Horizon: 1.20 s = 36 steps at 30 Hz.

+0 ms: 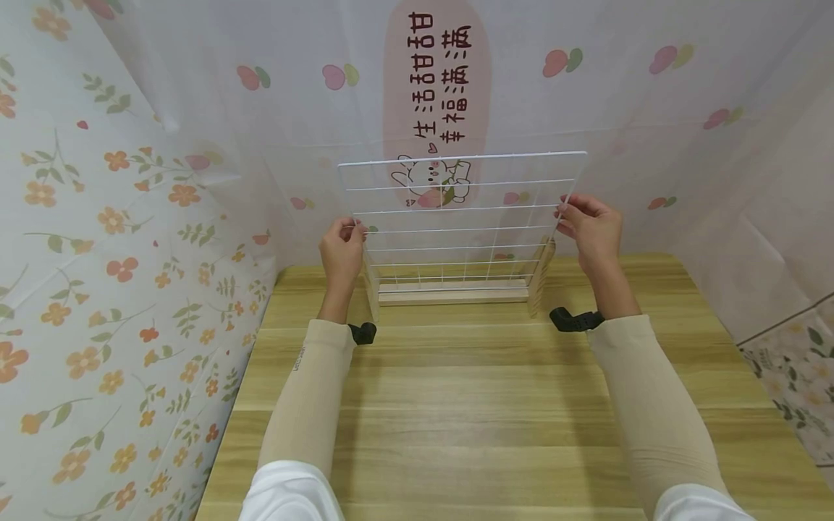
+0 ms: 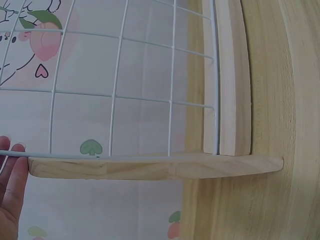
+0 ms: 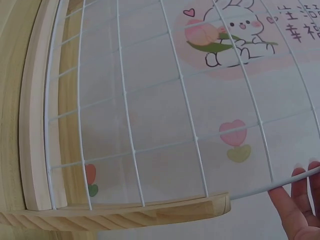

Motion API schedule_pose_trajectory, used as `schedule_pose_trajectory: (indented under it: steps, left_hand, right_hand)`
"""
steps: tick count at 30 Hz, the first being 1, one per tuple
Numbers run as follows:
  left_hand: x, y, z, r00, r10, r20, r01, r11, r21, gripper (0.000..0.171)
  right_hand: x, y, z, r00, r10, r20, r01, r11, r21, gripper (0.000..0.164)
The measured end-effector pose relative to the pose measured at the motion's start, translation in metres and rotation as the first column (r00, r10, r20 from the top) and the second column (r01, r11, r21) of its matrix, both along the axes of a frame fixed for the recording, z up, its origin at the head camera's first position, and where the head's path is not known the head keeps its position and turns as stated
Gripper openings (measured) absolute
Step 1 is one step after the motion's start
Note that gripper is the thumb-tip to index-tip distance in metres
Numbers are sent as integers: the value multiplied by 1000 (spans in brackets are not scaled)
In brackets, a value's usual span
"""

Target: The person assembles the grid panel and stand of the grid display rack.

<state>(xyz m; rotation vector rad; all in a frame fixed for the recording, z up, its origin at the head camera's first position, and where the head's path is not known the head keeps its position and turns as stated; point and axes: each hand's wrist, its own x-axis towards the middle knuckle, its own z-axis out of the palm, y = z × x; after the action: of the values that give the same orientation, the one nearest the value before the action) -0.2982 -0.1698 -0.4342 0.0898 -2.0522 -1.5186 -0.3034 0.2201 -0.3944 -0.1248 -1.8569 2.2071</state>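
A white wire grid panel (image 1: 462, 158) stands upright, leaning slightly, in a pale wooden stand with a base bar (image 1: 452, 297) and two side pieces. My left hand (image 1: 343, 250) pinches the panel's left edge wire, just above the left wooden side piece (image 2: 105, 168). On the opposite edge, my right hand (image 1: 594, 228) pinches the wire between thumb and fingers, a little above the right side piece (image 3: 150, 215). In both wrist views the grid's lower edge sits along the wooden base, between the two side pieces.
The stand rests near the back of a wood-grain table (image 1: 456, 405). Behind it hangs a pale printed cloth (image 1: 293, 130) with fruit, a rabbit and lettering. A flowered cloth (image 1: 117, 289) covers the left side. Black wrist mounts (image 1: 576, 320) jut inward from both sleeves.
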Motion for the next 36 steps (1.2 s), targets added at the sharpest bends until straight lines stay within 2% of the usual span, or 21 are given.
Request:
schedule_pose_trajectory:
  steps: [9,20,28,36]
  left_hand:
    - [0,-1,0,1000,-27,-3,27,1000,-13,10]
    - [1,-4,-1,999,-39,8,40,997,-66,10]
    - [0,-6,1,998,-42,36,46,995,-91,11]
    - [0,-7,2,999,-32,34,37,990,-133,11]
  right_hand:
    - [0,2,-3,999,27,-23,-27,999,36,12]
    - [-3,5,-4,998,48,-27,-48,999,23,19]
    - [-3,5,-2,998,45,-35,-44,999,11,13]
    - [-3,3,-3,998,43,-54,-42,999,14,10]
